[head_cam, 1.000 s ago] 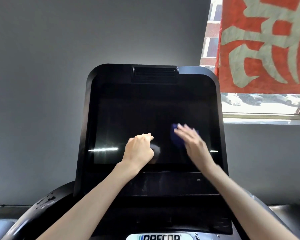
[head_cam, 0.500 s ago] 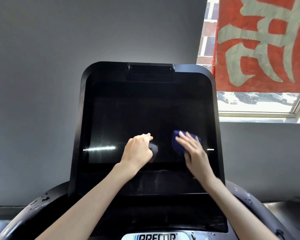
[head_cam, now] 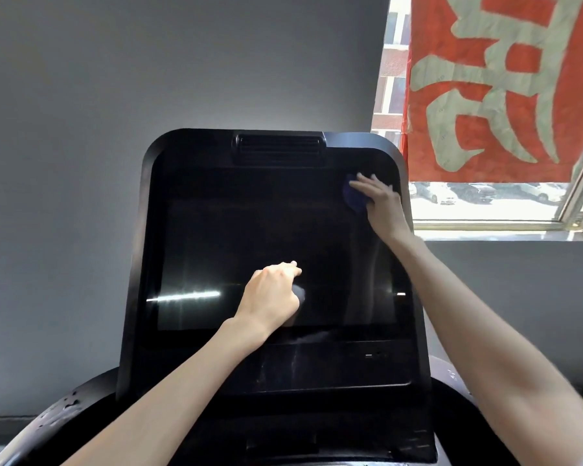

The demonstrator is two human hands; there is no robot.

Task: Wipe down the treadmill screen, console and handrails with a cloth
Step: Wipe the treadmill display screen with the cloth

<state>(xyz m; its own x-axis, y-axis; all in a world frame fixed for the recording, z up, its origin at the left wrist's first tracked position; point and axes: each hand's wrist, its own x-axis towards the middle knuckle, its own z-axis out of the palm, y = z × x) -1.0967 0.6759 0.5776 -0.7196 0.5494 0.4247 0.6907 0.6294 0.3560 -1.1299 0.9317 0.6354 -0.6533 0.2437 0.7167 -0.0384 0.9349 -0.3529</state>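
The treadmill's black screen [head_cam: 236,237] stands tilted in front of me, dark and glossy. My right hand [head_cam: 381,203] presses a dark blue cloth [head_cam: 352,198] with straight fingers against the screen's upper right corner. My left hand [head_cam: 271,294] rests on the lower middle of the screen with its fingers curled, holding nothing I can see; its dim reflection shows beside it. Below the screen lies the black console panel [head_cam: 317,368], streaked with smears. A curved black handrail [head_cam: 64,408] with droplets on it shows at lower left, and part of another [head_cam: 451,375] at the right.
A grey wall [head_cam: 115,95] rises behind the treadmill. At the right is a window with a sill [head_cam: 485,227], and a red banner [head_cam: 505,85] with pale characters hangs over it. Parked cars show outside.
My right hand has slid the blue cloth from the lower middle of the screen up to its upper right corner. My left hand has stayed in place.
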